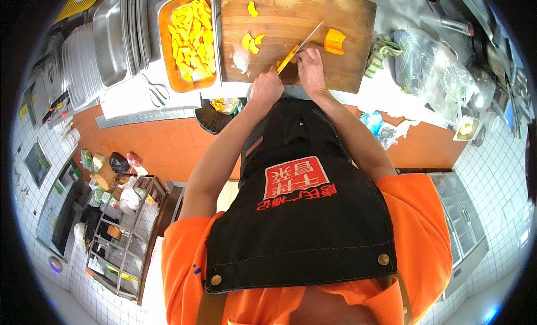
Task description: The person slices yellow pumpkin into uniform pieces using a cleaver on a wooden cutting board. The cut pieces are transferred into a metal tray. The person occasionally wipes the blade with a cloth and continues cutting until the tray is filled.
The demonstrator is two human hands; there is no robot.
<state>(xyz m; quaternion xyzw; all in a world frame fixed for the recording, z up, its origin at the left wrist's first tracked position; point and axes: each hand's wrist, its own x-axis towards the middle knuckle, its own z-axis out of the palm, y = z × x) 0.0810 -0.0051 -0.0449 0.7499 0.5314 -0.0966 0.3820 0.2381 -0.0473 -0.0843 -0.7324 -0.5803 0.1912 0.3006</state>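
My left hand [267, 90] grips the handle end of a kitchen knife [311, 34], whose thin blade points up and right over a wooden cutting board [352, 15]. Along the blade lies orange pumpkin flesh [288, 60]. My right hand [311, 71] presses its bent fingertips on pumpkin beside the blade, partly hiding it. To the right sits a larger pumpkin chunk [334, 41]. Several cut pumpkin pieces [253, 43] and one separate slice [252, 9] rest on the board's left half. A steel pan [163, 44] left of the board holds many pumpkin slices [192, 40].
Steel pans [111, 40] and clear lids [79, 67] stand at the left, near scissors [157, 92]. A green striped cloth [382, 52] and a plastic bag [440, 69] lie right of the board. Under the counter's edge is a black bin [207, 119] with scraps.
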